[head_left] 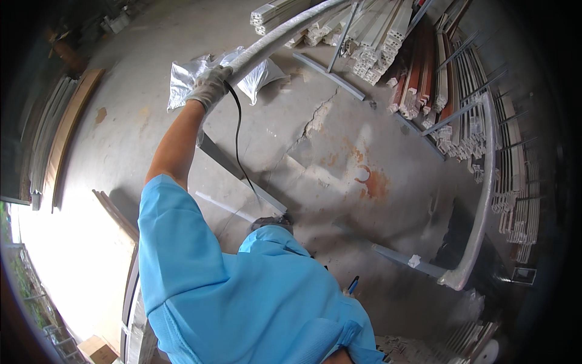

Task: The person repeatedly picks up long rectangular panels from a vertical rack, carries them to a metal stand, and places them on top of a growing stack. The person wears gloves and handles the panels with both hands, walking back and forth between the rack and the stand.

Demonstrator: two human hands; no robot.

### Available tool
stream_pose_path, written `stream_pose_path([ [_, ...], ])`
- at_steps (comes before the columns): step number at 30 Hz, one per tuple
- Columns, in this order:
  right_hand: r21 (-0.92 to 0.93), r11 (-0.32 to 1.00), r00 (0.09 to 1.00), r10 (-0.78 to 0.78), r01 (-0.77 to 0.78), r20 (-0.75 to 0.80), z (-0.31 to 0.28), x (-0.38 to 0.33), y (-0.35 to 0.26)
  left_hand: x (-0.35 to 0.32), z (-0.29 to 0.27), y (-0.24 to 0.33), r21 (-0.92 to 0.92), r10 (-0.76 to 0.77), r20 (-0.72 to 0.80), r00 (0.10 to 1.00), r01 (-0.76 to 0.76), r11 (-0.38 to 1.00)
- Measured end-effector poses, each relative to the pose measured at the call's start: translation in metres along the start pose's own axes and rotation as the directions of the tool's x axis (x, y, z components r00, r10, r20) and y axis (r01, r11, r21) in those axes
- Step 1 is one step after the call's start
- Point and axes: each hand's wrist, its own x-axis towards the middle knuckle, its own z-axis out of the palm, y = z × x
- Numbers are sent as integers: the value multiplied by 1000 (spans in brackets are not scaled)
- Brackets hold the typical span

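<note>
My left hand (209, 86), in a pale work glove, reaches far forward with its fingers wrapped round the near end of a long bar wrapped in clear plastic film (273, 43). The bar looks curved and runs up past the top edge. A thin black cord (239, 127) hangs down from beside the glove toward the floor. Below the hand, a grey metal bar (242, 176) lies slanting across the floor. My right hand is out of view; only a bit of my right forearm (339, 357) shows at the lower edge. A blue pen (353, 284) sticks up by my shirt.
Silvery plastic bags (257, 79) lie beyond the glove. Stacked white profiles (382, 48) and brown ones (418, 73) rest on racks at the right. Another film-wrapped bar (482, 212) stands at right, meeting a low grey bar (406, 259). Boards (76, 127) lean at left. The concrete floor is cracked.
</note>
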Motion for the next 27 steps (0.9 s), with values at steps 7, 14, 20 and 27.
stream_pose_path([
  [7,52,999,1000,7,-6,-26,5,9,23,-47,-30,-35,-35,95,52,994,-94,995],
  [14,-183,983,996,41,-27,78,16,-5,-14,-108,-28,-81,-598,16,124,992,62,799],
  [20,-98,992,989,-72,85,125,29,-32,-76,-119,-26,-84,-692,-82,81,993,116,713],
  [27,-173,979,990,-84,103,114,33,-46,-85,-130,-13,-90,-741,-118,148,982,189,645],
])
